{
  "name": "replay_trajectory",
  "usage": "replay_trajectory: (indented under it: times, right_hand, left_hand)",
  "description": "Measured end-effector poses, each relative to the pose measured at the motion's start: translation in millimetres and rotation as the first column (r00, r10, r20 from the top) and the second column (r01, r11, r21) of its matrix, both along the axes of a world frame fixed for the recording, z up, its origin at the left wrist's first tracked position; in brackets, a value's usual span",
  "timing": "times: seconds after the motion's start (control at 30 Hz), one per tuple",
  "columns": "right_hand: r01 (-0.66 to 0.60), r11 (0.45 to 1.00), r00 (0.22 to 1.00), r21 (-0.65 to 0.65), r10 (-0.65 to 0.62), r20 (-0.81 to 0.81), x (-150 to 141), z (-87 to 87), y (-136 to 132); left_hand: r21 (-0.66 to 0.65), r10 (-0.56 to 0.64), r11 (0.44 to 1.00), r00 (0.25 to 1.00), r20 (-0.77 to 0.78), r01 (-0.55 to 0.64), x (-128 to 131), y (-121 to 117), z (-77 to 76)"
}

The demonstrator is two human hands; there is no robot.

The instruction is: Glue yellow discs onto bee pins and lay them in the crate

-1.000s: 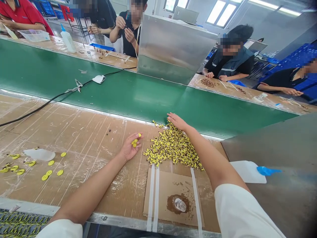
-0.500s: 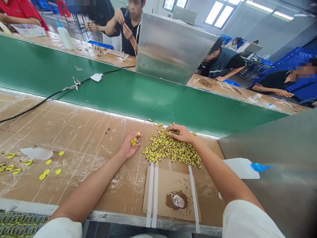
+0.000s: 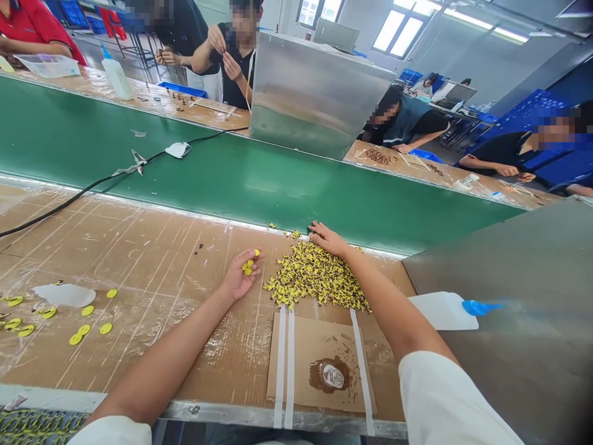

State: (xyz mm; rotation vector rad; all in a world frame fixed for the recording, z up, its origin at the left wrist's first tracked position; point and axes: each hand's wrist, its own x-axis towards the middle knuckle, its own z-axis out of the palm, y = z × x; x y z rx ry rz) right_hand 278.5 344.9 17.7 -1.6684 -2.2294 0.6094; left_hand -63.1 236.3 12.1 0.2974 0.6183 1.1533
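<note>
My left hand (image 3: pixel 239 276) is raised palm up over the table, left of the pile, with its fingers curled round several yellow round discs (image 3: pixel 249 266). A wide heap of small yellow and dark-brown pieces (image 3: pixel 315 278) lies in front of me; their exact kind is too small to tell. Over the heap's far edge reaches my right hand (image 3: pixel 328 240), fingers stretched and apart, the tips by the metal rim of the green conveyor belt (image 3: pixel 259 185). I see nothing in it. More yellow discs (image 3: pixel 105 328) lie scattered at the left.
A taped cardboard sheet (image 3: pixel 301 346) bears a wet patch with a clear lump (image 3: pixel 333 376). A white bottle with a blue nozzle (image 3: pixel 440 311) lies at the right by a metal panel (image 3: pixel 523 296). A black cable (image 3: pixel 92 181) crosses the belt. Co-workers sit beyond it.
My right hand has moved from the heap's top to its far edge, and its fingers have spread toward the belt. My left hand keeps its discs. The view has shifted slightly.
</note>
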Motion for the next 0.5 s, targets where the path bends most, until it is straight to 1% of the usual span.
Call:
replay_trajectory:
  times: [0.1,0.33,0.43,0.5]
  right_hand:
    - [-0.067,0.998,0.998,0.003,0.067,-0.004,-3,1.9,-13]
    - [-0.156,0.988,0.988,-0.004,0.156,-0.001,-9,31.3,-52]
    - [-0.173,0.985,0.984,0.017,0.172,0.040,-12,40.8,-56]
    - [-0.162,0.984,0.985,0.071,0.158,0.068,-18,45.3,-47]
  left_hand:
    - [0.004,-0.003,1.000,1.000,0.001,0.003,0,1,0.5]
    - [0.004,-0.006,1.000,1.000,0.005,0.006,1,1,0.4]
    - [-0.002,-0.008,1.000,1.000,0.003,0.008,1,1,0.1]
    - [-0.005,-0.006,1.000,1.000,0.001,0.006,1,1,-0.1]
